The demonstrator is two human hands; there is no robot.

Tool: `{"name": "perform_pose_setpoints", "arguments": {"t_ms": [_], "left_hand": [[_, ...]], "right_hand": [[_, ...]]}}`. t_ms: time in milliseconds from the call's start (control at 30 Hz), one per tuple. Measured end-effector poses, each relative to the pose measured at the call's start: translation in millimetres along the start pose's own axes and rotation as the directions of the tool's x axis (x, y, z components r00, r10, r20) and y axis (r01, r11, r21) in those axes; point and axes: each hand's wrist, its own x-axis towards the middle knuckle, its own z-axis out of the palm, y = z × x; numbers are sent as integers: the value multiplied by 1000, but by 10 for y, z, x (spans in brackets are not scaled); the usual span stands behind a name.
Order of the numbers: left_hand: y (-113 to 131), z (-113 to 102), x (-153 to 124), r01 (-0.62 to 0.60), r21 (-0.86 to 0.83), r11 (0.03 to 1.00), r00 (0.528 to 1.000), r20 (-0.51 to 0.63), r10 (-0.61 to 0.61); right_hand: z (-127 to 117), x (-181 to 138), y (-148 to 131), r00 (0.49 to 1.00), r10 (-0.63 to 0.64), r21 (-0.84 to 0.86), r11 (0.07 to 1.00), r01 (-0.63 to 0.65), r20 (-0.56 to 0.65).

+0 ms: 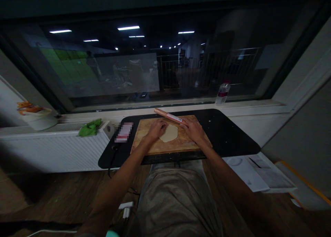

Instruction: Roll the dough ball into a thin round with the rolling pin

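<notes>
A flat pale piece of dough (169, 133) lies on a wooden cutting board (168, 147) on a small black table (227, 137). My left hand (156, 129) rests at the dough's left edge with fingers curled down onto it. My right hand (192, 128) lies at the dough's right side, fingers stretched forward and touching the near end of a wooden rolling pin (168, 115) with a red label, which lies along the board's far edge.
A blurred white-and-red packet (123, 132) sits on the table left of the board. A green cloth (90, 127) and a white bowl (38, 119) rest on the radiator ledge at left. A plastic bottle (222, 93) stands on the windowsill. Papers (258, 176) lie on the floor at right.
</notes>
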Motion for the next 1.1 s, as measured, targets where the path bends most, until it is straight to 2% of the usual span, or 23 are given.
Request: {"name": "perform_pose_setpoints", "arguments": {"t_ms": [100, 433, 833, 1100], "left_hand": [[19, -1, -19, -7, -27, 1000, 1000, -12, 7], [6, -8, -78, -26, 8, 1000, 998, 53, 26], [187, -87, -116, -20, 50, 999, 996, 85, 16], [145, -50, -113, 6, 99, 995, 995, 97, -16]], "right_hand": [[2, -2, -1, 1000, -1, 15, 1000, 1, 3], [-1, -15, -8, 1000, -4, 38, 999, 4, 0], [-4, 1, -3, 1000, 4, 7, 1000, -4, 19], [10, 3, 0, 999, 20, -25, 1000, -19, 27]]}}
